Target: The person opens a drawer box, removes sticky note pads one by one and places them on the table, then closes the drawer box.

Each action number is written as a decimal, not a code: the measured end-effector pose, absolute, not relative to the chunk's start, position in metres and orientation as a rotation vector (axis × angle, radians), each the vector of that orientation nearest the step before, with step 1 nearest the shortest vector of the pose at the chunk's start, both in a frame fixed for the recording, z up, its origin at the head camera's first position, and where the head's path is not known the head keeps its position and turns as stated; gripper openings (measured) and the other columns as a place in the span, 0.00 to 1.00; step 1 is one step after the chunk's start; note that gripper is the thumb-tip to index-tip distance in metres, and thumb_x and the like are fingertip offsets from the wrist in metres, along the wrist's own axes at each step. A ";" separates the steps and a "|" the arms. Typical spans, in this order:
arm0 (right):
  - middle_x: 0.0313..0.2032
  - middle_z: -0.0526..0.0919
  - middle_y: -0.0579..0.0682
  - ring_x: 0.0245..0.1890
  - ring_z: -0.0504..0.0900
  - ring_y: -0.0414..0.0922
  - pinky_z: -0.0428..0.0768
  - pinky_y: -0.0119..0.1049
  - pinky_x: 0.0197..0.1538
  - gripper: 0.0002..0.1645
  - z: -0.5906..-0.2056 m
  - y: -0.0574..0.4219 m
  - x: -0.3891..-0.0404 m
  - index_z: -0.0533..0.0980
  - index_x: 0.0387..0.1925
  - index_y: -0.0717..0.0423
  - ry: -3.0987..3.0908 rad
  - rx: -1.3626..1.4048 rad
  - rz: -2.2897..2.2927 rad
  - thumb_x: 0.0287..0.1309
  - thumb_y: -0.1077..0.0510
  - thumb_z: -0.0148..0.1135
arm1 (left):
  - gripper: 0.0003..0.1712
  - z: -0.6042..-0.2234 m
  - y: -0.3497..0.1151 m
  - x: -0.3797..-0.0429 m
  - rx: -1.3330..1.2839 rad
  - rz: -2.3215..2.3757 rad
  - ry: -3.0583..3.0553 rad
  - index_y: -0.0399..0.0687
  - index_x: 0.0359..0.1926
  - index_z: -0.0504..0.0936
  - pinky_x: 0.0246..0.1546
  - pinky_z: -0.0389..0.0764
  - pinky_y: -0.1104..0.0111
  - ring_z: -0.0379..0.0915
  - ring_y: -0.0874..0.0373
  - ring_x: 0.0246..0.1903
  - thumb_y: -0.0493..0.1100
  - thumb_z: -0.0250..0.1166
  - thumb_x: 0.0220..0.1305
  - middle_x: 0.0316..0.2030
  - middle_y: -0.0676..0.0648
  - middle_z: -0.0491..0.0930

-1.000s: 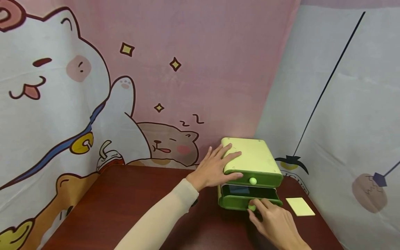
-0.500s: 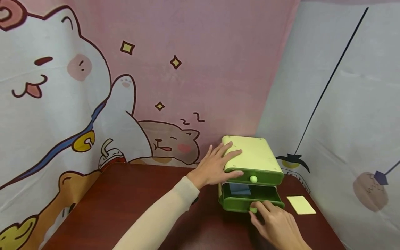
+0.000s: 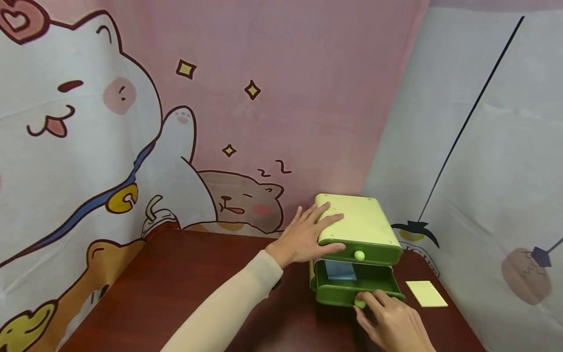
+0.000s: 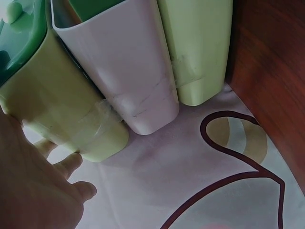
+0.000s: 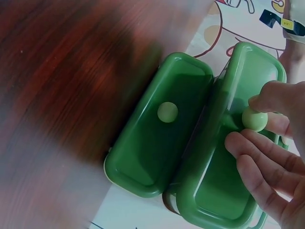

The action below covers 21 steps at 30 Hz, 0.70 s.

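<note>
A small desktop drawer unit [image 3: 358,220] with a pale yellow-green top and green fronts stands at the back right of the table. My left hand [image 3: 301,239] rests on its upper left edge, fingers spread. Below the shut top drawer, a green drawer [image 3: 334,295] is pulled out. My right hand [image 3: 392,319] pinches that drawer's round light-green knob [image 5: 255,119] between thumb and fingers. Inside the drawer, toward the left, lies a blue paper square [image 3: 340,270]. The right wrist view also shows a lower drawer front [image 5: 147,148] with its own knob [image 5: 167,112], pushed in.
A pale yellow pad of notes [image 3: 426,294] lies on the table to the right of the drawer unit. The dark red-brown wooden table [image 3: 211,278] meets a pink and white cartoon cloth [image 3: 308,98] at the back and sides.
The right hand has drawn the drawer further out toward me, so more of its inside and the blue paper show. The left hand has stayed on the unit.
</note>
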State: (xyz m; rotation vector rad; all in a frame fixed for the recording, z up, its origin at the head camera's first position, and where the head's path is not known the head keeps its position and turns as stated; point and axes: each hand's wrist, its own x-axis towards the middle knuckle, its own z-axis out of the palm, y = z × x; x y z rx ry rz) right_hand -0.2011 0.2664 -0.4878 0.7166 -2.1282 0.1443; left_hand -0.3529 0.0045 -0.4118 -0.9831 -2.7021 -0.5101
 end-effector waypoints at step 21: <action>0.27 0.80 0.32 0.20 0.61 0.26 0.63 0.25 0.21 0.41 -0.492 0.263 -0.189 0.88 0.34 0.37 -2.108 0.733 0.112 0.91 0.27 0.36 | 0.49 -0.418 0.004 -0.356 -0.973 -0.531 -2.672 0.89 0.94 0.52 0.96 0.45 0.34 0.45 0.46 0.97 0.86 0.54 0.80 0.98 0.57 0.43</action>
